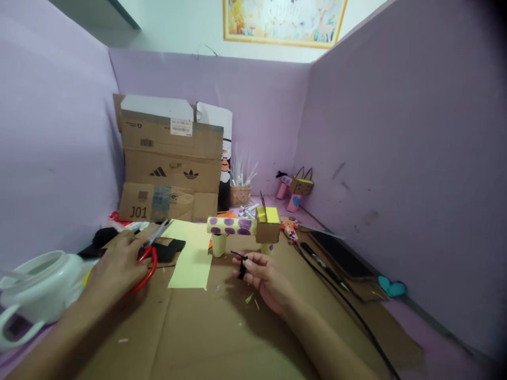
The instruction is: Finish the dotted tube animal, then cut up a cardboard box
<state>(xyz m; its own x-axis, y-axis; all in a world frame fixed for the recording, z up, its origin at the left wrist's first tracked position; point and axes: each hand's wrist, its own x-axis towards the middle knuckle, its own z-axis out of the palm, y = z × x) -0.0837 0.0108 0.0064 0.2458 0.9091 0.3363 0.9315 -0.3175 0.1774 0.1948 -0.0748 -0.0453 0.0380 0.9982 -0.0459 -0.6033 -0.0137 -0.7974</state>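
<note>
Purple panels (206,79) enclose the cardboard work surface (198,338). My right hand (269,281) is clamped, thumb to fingers, on a black piece (242,269) before the spotted paper figure (229,226); the piece hangs near vertical, thin end pointing left. My left hand (121,258) contacts red-handled scissors (153,263), blades pointing forward-right; I cannot tell whether that grip is closed.

Framed picture (284,21) beyond purple partition (253,89).
</note>
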